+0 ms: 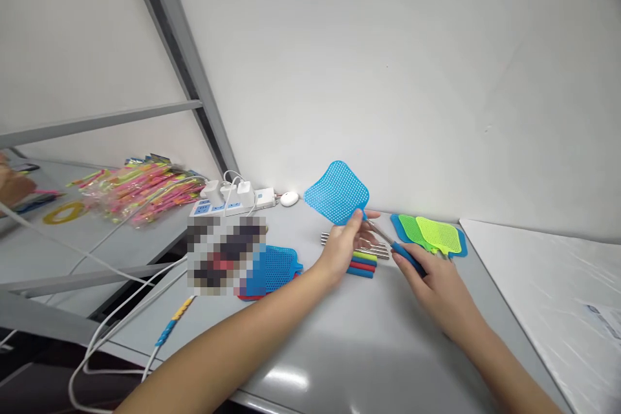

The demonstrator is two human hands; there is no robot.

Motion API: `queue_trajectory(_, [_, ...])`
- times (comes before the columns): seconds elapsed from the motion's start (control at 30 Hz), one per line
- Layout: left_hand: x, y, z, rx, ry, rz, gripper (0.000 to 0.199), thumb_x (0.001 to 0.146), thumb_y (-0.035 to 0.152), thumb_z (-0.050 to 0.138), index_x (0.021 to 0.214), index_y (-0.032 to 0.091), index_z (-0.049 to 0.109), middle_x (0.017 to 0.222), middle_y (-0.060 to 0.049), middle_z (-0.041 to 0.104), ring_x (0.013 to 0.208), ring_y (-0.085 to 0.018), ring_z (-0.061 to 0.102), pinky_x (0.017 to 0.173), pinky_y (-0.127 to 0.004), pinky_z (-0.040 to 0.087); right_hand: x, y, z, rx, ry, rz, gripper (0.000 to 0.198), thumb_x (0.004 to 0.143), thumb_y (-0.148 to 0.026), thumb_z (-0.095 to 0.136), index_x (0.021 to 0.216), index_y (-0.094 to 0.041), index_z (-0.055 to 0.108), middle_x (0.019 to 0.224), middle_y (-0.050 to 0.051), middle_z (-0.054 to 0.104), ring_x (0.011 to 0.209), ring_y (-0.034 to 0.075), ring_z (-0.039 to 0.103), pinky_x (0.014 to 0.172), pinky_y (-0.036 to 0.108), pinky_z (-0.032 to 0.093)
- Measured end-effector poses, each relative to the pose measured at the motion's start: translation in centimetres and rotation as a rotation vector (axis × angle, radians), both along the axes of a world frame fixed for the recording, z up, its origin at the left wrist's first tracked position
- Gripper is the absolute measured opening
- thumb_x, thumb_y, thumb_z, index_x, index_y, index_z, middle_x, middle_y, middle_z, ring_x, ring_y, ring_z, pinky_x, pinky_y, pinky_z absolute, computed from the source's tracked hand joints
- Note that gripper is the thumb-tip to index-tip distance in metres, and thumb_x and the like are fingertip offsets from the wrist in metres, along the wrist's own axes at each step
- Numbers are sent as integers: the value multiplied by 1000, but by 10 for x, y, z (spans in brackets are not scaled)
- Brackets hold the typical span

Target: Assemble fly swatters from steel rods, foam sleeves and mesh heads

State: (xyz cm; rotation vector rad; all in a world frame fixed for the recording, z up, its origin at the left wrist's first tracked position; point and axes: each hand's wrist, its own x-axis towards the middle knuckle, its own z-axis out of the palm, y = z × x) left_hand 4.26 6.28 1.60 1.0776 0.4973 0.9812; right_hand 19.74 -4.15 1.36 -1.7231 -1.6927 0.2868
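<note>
A blue fly swatter [337, 193] with a perforated head, a metal rod and a blue grip is held up over the table between both hands. My left hand [345, 242] is closed at the neck, where the head meets the rod. Around the blue grip, my right hand [431, 275] is wrapped. Beneath my left hand lie several metal rods [381, 251] and several coloured grips [363, 266], partly hidden by it. To the right rest green, yellow and blue swatters [439, 236]. Left of my forearm is a stack of blue and red swatter heads [281, 268].
A power strip [218, 208] with white plugs and a round white device [290, 198] stand by the wall. White cables [121, 317] hang at the left. Beyond the metal frame [179, 45] are bagged colourful items [145, 191] and another person's hand [14, 182]. White sheeting [543, 284] lies right.
</note>
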Motion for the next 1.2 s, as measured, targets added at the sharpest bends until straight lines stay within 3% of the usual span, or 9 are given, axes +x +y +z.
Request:
queue_trajectory(0.13, [-25, -7, -13, 5, -39, 203, 48, 90, 57, 49, 99, 14, 70, 86, -6, 69, 61, -12, 58, 69, -28, 48, -2, -1, -5, -33, -79, 60, 29, 96, -43, 46, 112, -28, 64, 95, 4, 73, 72, 21, 66, 61, 32, 46])
queue_trajectory(0.3, [-36, -22, -23, 101, 101, 349, 42, 91, 52, 51, 92, 14, 70, 69, -3, 65, 58, -13, 56, 66, -27, 45, -8, -2, -16, 85, -224, 125, 30, 97, -38, 46, 119, -25, 62, 100, 5, 73, 79, 20, 68, 64, 30, 46])
queue_trajectory(0.43, [-34, -34, -36, 95, 96, 304, 44, 93, 55, 47, 81, 15, 63, 63, -1, 60, 54, -12, 51, 58, -25, 42, -7, -2, -19, 177, -441, 152, 29, 98, -35, 45, 118, -23, 62, 73, 1, 65, 55, 16, 57, 52, 28, 34])
queue_trajectory(0.57, [-38, -36, -43, 75, 152, 240, 52, 92, 59, 44, 66, 16, 57, 56, 0, 49, 54, -12, 49, 54, -25, 37, -9, -5, -14, 154, -461, 154, 27, 99, -35, 43, 112, -22, 63, 73, 1, 62, 58, 16, 54, 55, 28, 30])
queue_trajectory(0.77, [-46, -37, -48, 98, 216, 209, 58, 88, 66, 45, 61, 16, 58, 50, 3, 37, 51, -12, 42, 52, -26, 33, -12, -10, 9, -351, 146, 280, 40, 100, -47, 37, 83, -20, 62, 69, -2, 50, 63, 13, 46, 58, 26, 32])
queue_trajectory(0.87, [-48, -42, -50, 127, 216, 211, 57, 88, 65, 46, 62, 16, 61, 53, 1, 43, 52, -12, 41, 53, -26, 34, -6, -10, 16, -623, 528, 386, 44, 95, -55, 43, 84, -19, 64, 60, -5, 36, 53, 10, 35, 51, 24, 27])
queue_trajectory(0.97, [-49, -44, -51, 137, 199, 204, 57, 88, 65, 46, 63, 16, 62, 55, 0, 46, 53, -12, 41, 54, -26, 36, -2, -10, 16, -777, 753, 479, 47, 95, -57, 41, 88, -17, 66, 52, -8, 26, 46, 9, 26, 47, 24, 24])
queue_trajectory(1.07, [-48, -41, -50, 115, 215, 195, 56, 89, 64, 45, 65, 16, 62, 57, -1, 48, 53, -12, 42, 52, -26, 34, -6, -11, 13, -654, 583, 347, 43, 96, -55, 41, 101, -21, 65, 56, -6, 36, 50, 10, 32, 49, 24, 25])
queue_trajectory(1.2, [-48, -38, -51, 182, 280, 165, 55, 94, 60, 37, 72, 16, 63, 58, 0, 46, 55, -13, 42, 53, -26, 34, -20, -13, 1, -76, -96, 137, 29, 97, -45, 46, 110, -25, 62, 73, -1, 59, 62, 14, 47, 58, 27, 28])
